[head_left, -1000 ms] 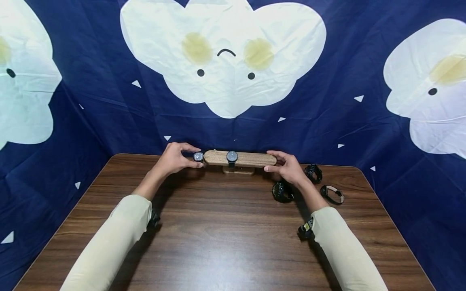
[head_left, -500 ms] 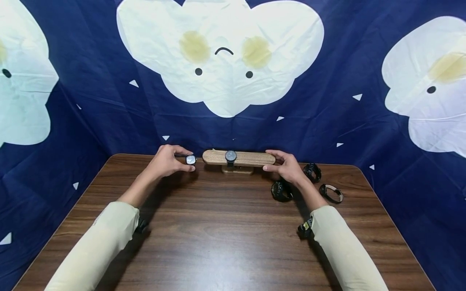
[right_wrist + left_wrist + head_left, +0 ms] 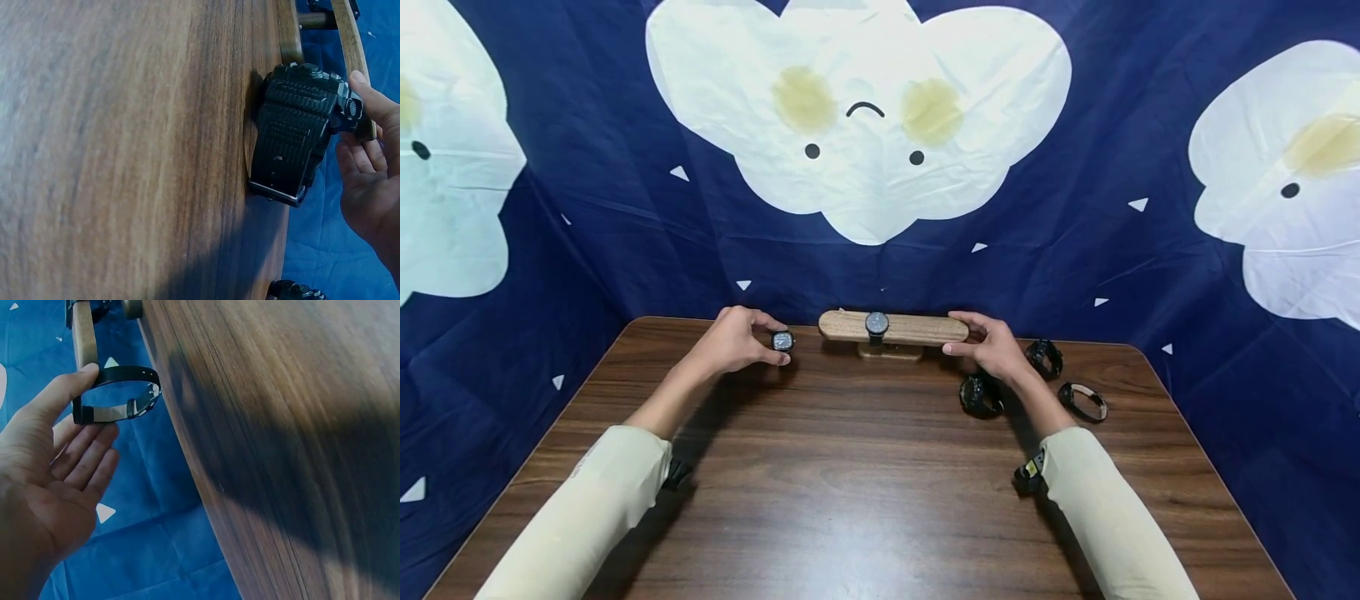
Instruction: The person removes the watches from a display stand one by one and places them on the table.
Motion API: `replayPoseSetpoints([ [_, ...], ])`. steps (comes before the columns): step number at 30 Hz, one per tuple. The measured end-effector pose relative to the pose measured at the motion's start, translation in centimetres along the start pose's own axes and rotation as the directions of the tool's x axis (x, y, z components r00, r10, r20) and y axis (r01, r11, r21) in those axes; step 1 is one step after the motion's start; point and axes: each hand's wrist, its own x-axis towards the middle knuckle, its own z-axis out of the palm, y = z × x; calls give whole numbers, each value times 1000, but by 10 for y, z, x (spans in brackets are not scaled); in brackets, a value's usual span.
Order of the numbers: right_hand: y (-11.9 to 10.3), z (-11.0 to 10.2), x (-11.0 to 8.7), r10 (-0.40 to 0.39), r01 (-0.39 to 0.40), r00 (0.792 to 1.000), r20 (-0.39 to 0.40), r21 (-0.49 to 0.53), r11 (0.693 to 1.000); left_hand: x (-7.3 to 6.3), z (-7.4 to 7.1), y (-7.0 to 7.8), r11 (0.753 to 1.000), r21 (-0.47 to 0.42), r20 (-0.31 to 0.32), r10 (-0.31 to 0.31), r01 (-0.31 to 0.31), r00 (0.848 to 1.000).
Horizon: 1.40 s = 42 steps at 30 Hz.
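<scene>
At the far left of the table my left hand (image 3: pixel 733 340) pinches a square-faced watch (image 3: pixel 782 341) between thumb and fingers, a little left of the wooden watch stand (image 3: pixel 917 328). In the left wrist view its black strap (image 3: pixel 119 374) is buckled into a loop that hangs from the fingertips. The stand's raised bar carries one round dark watch (image 3: pixel 877 323), left of its middle. My right hand (image 3: pixel 995 346) grips the bar's right end, thumb in front and fingers behind. Close to that hand in the right wrist view is a chunky black watch (image 3: pixel 290 134).
On the table (image 3: pixel 865 467), right of the stand, lie a black watch (image 3: pixel 981 396) by my right wrist, another black watch (image 3: pixel 1045 358) behind the forearm and a thin watch with a pale lining (image 3: pixel 1084 402). A blue cloud-print cloth (image 3: pixel 880 275) hangs behind the table.
My left hand has drawn the square-faced watch away from the bar's left end, leftward and slightly toward me. The right hand keeps its grip on the stand, which stays put.
</scene>
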Motion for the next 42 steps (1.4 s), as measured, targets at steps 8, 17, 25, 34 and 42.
replayPoseSetpoints([
  [8,2,0,0,-8,8,1000,-5,-5,1000,-9,-5,-9,1000,21,26,-21,20,999],
  [17,-1,1,1,-5,5,1000,-5,4,1000,-14,-13,-16,998,51,34,-26,24,999],
  [25,-2,2,2,-7,7,1000,6,1,1000,-22,-21,-21,997,62,64,-48,44,997],
  [34,-3,1,3,0,0,1000,4,-11,1000,-28,-31,-28,996,74,84,-47,41,995],
  [42,-1,0,1,9,-9,1000,-4,-12,1000,-31,-27,-36,997,11,115,-78,77,990],
])
